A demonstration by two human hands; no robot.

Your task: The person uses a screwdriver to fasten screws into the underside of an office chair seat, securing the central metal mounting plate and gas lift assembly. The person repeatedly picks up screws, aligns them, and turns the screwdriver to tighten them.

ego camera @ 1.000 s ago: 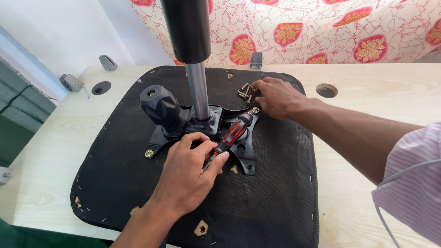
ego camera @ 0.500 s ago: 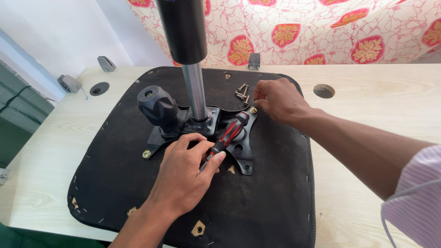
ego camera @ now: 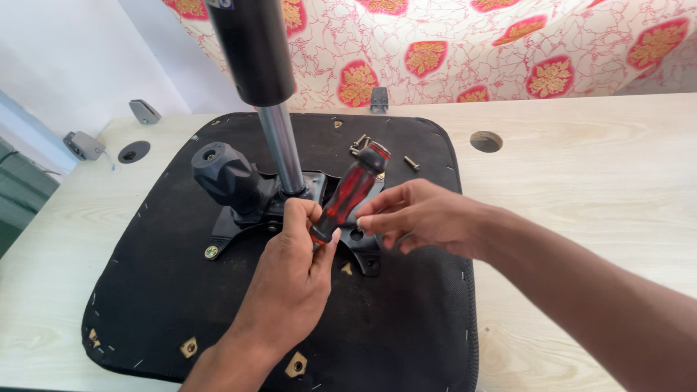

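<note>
Just then your left hand (ego camera: 294,265) gripped the lower shaft of the red-and-black screwdriver (ego camera: 351,192), its ribbed handle tilted up to the far right, over the black metal mechanism plate (ego camera: 239,218) on the upturned seat base (ego camera: 406,319). Your right hand (ego camera: 421,218) pinched narrowly beside the handle, perhaps on a small fastener; I couldn't tell. With the tip hidden, it could slip off and gouge the felt-like covering. Loose screws (ego camera: 411,162) lay farther off, beside the smooth chrome column (ego camera: 282,149).
</note>
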